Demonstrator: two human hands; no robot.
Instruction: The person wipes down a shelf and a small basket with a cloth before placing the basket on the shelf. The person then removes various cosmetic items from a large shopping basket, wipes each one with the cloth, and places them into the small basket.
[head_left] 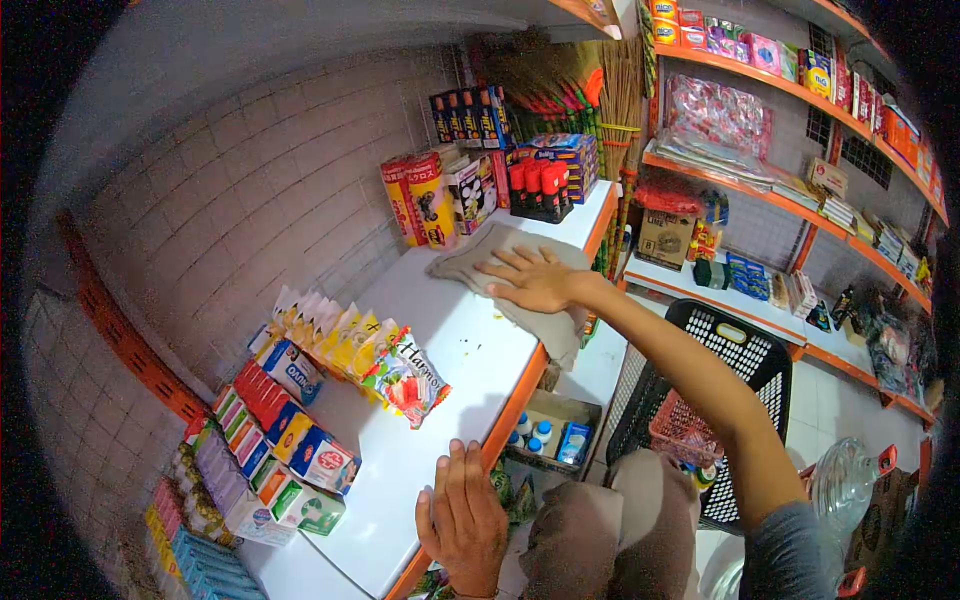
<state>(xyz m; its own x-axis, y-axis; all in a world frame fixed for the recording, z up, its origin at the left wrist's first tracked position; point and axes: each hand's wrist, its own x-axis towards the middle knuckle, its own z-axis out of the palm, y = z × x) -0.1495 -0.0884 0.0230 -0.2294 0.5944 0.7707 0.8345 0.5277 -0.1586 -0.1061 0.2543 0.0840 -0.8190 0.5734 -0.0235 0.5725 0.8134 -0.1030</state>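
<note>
My right hand lies flat with fingers spread on a grey-beige cloth, pressing it against the white shelf top. Part of the cloth hangs over the orange front edge. Small dark specks show on the white surface just nearer than the cloth. My left hand rests at the shelf's front edge, its fingers extended and holding nothing. Beyond that hand lies a row of soap packets, the front one marked Harmony. Boxed soaps stand in rows to the left.
Behind the cloth stand red-and-yellow boxes and red-capped bottles. Below the shelf is a carton of blue-capped bottles. A black crate with a pink basket sits on the floor, near a glass jar. Stocked shelves line the right.
</note>
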